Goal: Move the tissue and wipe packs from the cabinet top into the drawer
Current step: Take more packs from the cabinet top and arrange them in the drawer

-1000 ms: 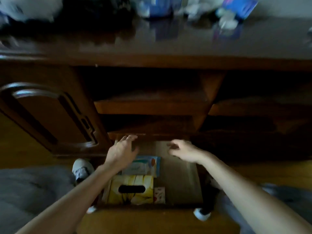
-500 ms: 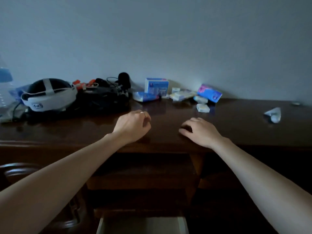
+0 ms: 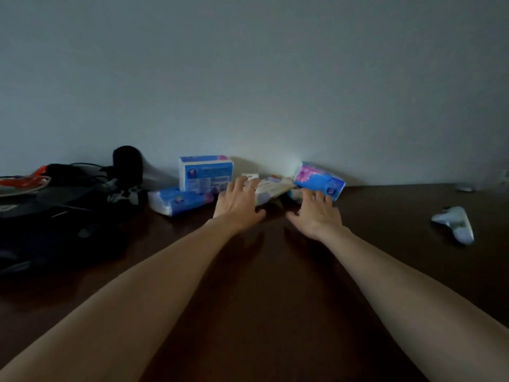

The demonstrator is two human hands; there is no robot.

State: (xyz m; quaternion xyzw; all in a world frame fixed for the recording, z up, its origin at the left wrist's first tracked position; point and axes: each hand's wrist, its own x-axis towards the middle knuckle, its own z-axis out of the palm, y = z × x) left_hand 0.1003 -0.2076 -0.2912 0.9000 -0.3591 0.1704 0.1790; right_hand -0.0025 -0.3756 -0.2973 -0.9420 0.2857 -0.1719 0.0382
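A reach for the next packs is in hand. Both arms are stretched across the cabinet top (image 3: 385,216) toward the cluster of packs set against the wall.

The left hand (image 3: 238,201) is held with fingers spread and extended; its fingertips are laid at the near edge of the flat pack (image 3: 271,188) in the middle of the cluster, though real contact cannot be told in the dim light. The right hand (image 3: 316,213) is likewise spread, its fingers brought up to the lower edge of the pink pack (image 3: 319,180), which is tilted against the wall. Nothing is gripped by either hand as far as can be seen.

Two further packs are seen to the left: a blue box (image 3: 205,172) stood upright by the wall, and a soft pack (image 3: 179,201) laid flat just in front of it. A small white item behind the left fingers is too hidden to be named. The drawer is not in view.

The step is judged to be mid-task, with several packs not yet moved. For the next move, the fingers must be closed round a pack each, the flat pack from its edges, the pink pack round its body, and both must be lifted clear of their neighbours before being carried down. The soft wrapping may be expected to yield and slip under a loose grip.

A crumpled wrapper (image 3: 454,223) is left well apart to the right, and dark gear (image 3: 68,194) to the left.
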